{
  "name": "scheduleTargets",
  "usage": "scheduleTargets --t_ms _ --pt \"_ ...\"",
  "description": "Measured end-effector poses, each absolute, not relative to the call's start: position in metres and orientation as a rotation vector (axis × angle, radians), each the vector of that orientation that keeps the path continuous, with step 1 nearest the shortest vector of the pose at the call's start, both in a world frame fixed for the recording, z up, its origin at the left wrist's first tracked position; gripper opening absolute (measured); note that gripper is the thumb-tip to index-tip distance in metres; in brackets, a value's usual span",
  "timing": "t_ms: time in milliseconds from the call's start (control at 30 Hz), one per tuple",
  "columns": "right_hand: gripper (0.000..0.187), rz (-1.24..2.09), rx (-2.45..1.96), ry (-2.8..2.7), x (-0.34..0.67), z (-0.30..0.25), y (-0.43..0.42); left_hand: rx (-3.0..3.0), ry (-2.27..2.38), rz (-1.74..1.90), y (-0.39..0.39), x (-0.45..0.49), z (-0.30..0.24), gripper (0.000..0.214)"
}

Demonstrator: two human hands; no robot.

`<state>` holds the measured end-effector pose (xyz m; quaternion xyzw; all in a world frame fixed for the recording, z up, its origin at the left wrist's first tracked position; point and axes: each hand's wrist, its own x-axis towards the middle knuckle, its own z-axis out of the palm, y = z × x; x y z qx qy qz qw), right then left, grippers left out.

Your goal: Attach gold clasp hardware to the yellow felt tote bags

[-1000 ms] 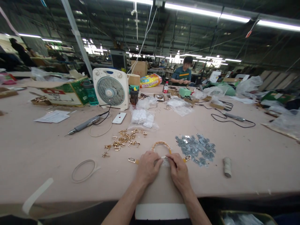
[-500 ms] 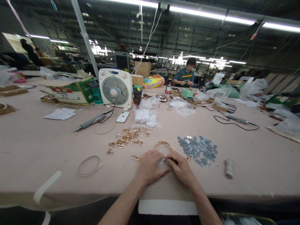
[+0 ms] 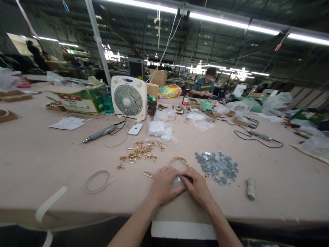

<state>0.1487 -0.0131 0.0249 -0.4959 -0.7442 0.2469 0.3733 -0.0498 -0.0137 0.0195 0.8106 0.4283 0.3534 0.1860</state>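
Observation:
A grey-beige bag (image 3: pixel 183 210) with a pale lower edge lies at the table's front edge, partly under my forearms. Its plastic-wrapped, orange-brown looped handle (image 3: pixel 179 158) arches beyond my fingers. On either side an orange tab with a gold buckle sticks out, the left buckle (image 3: pixel 148 174) and the right buckle (image 3: pixel 207 176). My left hand (image 3: pixel 163 183) grips the bag's upper part, its thumb spread across the face. With thumb and fingertips together, my right hand (image 3: pixel 195 184) pinches a small metal plate against the bag, mostly hidden now. Grey metal plates (image 3: pixel 217 166) lie heaped to the right.
Gold-coloured fittings (image 3: pixel 140 151) lie scattered ahead on the left. Two corded electric screwdrivers rest on the table, one left (image 3: pixel 99 133), one right (image 3: pixel 259 134). Beyond are a phone (image 3: pixel 135 129), plastic bags (image 3: pixel 160 130) and a fan (image 3: pixel 128 99). A coworker (image 3: pixel 203 85) sits opposite.
My right fingertips have shifted slightly left and closed in over the small metal plate, which showed more before. My left hand stays in nearly the same place. The camera view has shifted a little.

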Motion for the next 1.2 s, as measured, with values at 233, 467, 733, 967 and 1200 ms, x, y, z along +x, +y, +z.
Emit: scheduleTargets --t_ms 233,467,733,967,1200 --pt "0.015 0.657 -1.274 -1.861 0.149 0.036 -0.018 2.308 1.209 1.0 -0.013 -0.047 0.02 0.044" --pt "0.023 0.443 -1.265 -1.421 0.195 0.027 -0.017 2.431 1.235 0.996 0.001 -0.044 0.003 0.053" --pt "0.036 -0.021 -1.576 -1.167 0.309 -0.009 0.008 2.457 1.26 0.996 0.004 -0.042 0.005 0.05" --pt "0.031 -0.135 -1.623 -1.165 0.349 -0.014 0.027 2.441 1.263 1.032 0.005 -0.04 0.001 0.049" --pt "0.017 -0.097 -1.664 -1.342 0.36 -0.018 0.036 2.455 1.271 1.023 0.005 -0.04 0.003 0.05"
